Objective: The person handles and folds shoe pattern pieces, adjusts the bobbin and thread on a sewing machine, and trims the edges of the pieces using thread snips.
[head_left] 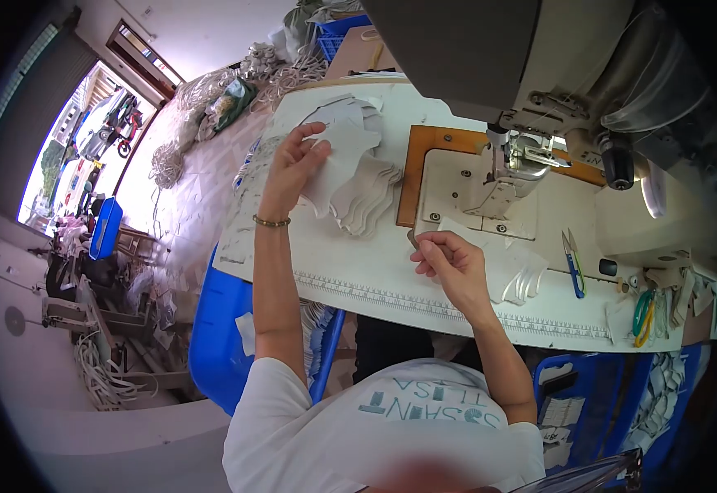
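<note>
My left hand reaches over a pile of white cut pieces on the sewing table, its thumb and fingertips closed on the edge of the top white piece. Beside that pile, more wavy-edged white pieces lie fanned in layers. My right hand is over the table in front of the sewing machine, fingers curled in together. A small dark thing shows at its fingertips, too small to name. Just right of that hand lie several white curved pieces.
Blue-handled scissors lie on the right of the table, which has a ruler strip along its front edge. Blue bins with white pieces stand below. Coloured bands hang at the right. Bundled strips cover the floor beyond.
</note>
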`<state>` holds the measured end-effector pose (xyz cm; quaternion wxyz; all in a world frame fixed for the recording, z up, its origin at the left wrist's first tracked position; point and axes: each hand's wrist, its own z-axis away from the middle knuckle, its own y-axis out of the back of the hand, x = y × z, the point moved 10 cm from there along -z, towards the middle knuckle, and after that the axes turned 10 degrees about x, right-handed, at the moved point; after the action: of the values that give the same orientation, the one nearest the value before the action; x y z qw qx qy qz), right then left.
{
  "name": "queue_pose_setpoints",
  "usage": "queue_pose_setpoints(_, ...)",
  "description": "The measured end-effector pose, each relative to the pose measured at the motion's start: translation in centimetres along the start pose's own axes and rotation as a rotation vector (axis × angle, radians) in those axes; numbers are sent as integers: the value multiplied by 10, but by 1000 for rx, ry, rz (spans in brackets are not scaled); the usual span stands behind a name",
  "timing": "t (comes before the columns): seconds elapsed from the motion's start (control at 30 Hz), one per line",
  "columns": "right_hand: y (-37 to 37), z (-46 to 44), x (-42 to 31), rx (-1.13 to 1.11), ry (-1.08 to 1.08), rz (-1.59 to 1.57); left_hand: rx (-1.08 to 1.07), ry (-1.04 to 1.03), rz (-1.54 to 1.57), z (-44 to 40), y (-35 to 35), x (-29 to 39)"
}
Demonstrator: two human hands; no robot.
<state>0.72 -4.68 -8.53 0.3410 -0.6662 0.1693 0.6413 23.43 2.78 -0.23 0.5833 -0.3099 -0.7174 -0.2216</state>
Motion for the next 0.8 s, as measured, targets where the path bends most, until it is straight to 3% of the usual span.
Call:
queue_pose_setpoints(0.1,13,3,-4,24,-6,31,110,-60,-355,-3,1,-30)
queue_pose_setpoints(0.17,28,9,-7,69,2,24,209,-152,-788,-5,5,-56)
queue_pose_setpoints(0.2,38,13,-9,101,14,16,235,-273,-837,0,-6,-49)
queue_pose_setpoints(0.33,95,28,-21,334,109,72,349,-433,-890,12,-13,-22)
queue_pose_setpoints(0.4,129,35,-27,512,183,209,461,-611,-1051,27,-25,5)
queue_pose_setpoints(0.47,146,42,-33,612,240,444,461,-660,-937,47,-53,30)
queue_pose_setpoints(0.57,139,41,-38,560,319,745,-16,-497,-701,66,-122,3)
queue_pose_setpoints(0.63,121,36,-38,486,336,913,-304,-617,-784,95,-175,-18)
queue_pose_setpoints(0.73,105,30,-29,429,477,1167,-377,-529,-1131,106,-200,-59)
queue_pose_setpoints(0.8,108,29,-26,442,462,1148,-372,-497,-1132,104,-198,-55)
